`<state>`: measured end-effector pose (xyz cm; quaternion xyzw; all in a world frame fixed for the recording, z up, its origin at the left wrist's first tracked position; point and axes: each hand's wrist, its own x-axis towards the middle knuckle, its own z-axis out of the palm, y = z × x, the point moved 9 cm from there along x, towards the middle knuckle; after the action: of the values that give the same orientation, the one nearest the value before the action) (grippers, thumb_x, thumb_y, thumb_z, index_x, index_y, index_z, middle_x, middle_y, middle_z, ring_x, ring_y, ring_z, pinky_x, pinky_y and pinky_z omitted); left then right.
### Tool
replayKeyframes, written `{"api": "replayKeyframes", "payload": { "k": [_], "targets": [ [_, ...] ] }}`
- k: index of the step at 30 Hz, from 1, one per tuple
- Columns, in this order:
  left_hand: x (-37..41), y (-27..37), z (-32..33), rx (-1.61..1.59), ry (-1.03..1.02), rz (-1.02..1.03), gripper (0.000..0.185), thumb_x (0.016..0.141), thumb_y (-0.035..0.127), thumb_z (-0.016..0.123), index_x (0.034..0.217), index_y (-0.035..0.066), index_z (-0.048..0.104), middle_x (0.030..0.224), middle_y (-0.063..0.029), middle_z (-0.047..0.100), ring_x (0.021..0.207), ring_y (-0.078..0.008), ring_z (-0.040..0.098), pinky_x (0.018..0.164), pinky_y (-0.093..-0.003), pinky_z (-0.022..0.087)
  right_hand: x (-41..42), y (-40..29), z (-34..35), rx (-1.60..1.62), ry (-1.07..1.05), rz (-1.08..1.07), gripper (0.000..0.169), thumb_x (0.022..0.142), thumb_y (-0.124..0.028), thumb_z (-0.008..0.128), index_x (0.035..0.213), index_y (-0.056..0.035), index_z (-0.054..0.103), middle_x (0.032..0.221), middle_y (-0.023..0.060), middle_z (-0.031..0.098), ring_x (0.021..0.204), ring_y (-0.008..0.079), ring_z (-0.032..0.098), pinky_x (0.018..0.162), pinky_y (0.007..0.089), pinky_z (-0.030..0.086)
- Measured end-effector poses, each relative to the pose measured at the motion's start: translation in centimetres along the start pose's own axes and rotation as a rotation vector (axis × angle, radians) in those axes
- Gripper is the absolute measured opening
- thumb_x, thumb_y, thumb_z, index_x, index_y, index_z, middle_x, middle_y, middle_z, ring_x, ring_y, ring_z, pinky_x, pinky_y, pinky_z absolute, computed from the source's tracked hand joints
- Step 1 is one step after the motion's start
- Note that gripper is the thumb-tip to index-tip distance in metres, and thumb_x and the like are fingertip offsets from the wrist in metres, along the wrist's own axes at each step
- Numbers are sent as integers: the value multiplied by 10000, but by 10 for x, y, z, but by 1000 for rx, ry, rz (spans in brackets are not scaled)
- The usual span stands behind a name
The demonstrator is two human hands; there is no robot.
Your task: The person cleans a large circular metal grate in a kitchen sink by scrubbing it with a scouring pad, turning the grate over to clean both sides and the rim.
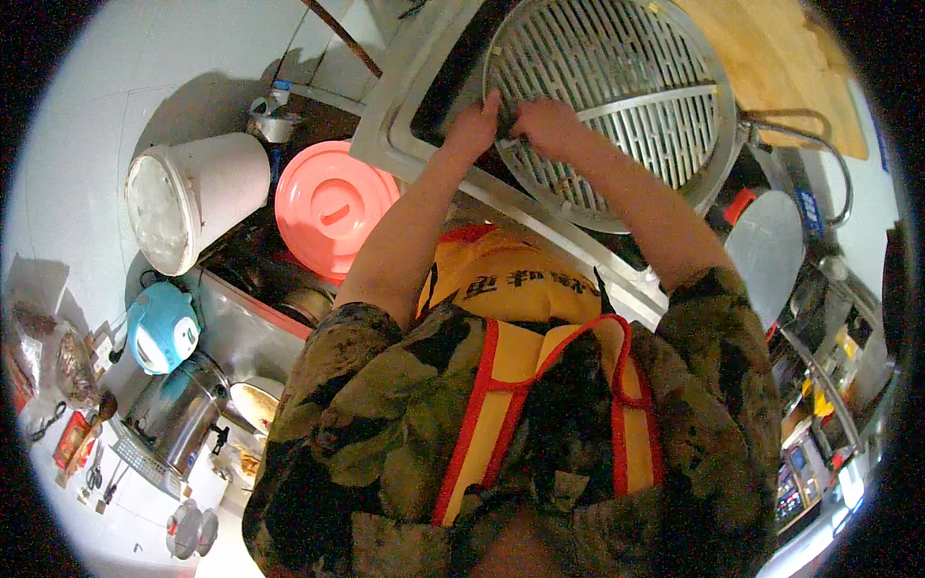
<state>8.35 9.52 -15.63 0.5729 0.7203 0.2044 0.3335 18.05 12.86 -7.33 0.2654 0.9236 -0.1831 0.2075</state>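
Note:
A round slatted metal rack (650, 137), with a wide rim and a flat crossbar, lies tilted over the dark opening of a steel sink or counter frame (405, 137). My left hand (473, 130) is at the rack's left rim, its thumb up against the edge. Close beside it, my right hand (547, 128) has its fingers curled over the slats near the same rim. Something small and dark (509, 119) shows between the two hands; it is too blurred to name. The fingertips of my right hand are hidden.
To the left are a pink plastic lid (336, 206), a white bucket (209, 199) and a blue appliance (162, 329). A wooden board (788, 72) adjoins the rack at the upper right. A curved metal tap (842, 173) and a grey round lid (769, 253) stand at the right.

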Motion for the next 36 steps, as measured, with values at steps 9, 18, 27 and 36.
{"api": "replayKeyframes", "payload": {
  "k": [9, 18, 27, 36],
  "targets": [
    [-1, 2, 0, 117, 36, 60, 494, 1017, 293, 383, 1473, 121, 298, 952, -271, 641, 840, -453, 639, 678, -530, 519, 5, -11, -4, -63, 13, -2, 183, 754, -64, 647, 897, -123, 743, 988, 114, 664, 989, 357, 626, 830, 473, 530],
    [-4, -3, -9, -156, 48, -142, 792, 978, 631, 267, 1118, -57, 632, 1145, -321, 611, 1068, -498, 576, 925, -537, 442, 7, -9, -21, -108, 69, -33, 154, 745, -76, 652, 873, -123, 724, 996, 90, 668, 971, 334, 627, 810, 458, 541],
    [-4, -28, -1, -297, -43, -344, 904, 928, 723, 280, 1169, -81, 616, 1224, -323, 582, 1185, -461, 530, 1014, -484, 400, -6, -9, -35, -271, 39, -33, 155, 740, -67, 627, 867, -59, 716, 953, 88, 668, 972, 305, 622, 804, 464, 512],
    [-3, -12, -13, -424, -2, -348, 965, 919, 747, 225, 1315, -80, 527, 1330, -305, 530, 1283, -418, 479, 1078, -430, 347, -11, 4, -37, -226, 80, 56, 165, 753, -113, 633, 890, -97, 724, 1066, 59, 664, 1031, 295, 594, 844, 462, 496]
  ]
}}
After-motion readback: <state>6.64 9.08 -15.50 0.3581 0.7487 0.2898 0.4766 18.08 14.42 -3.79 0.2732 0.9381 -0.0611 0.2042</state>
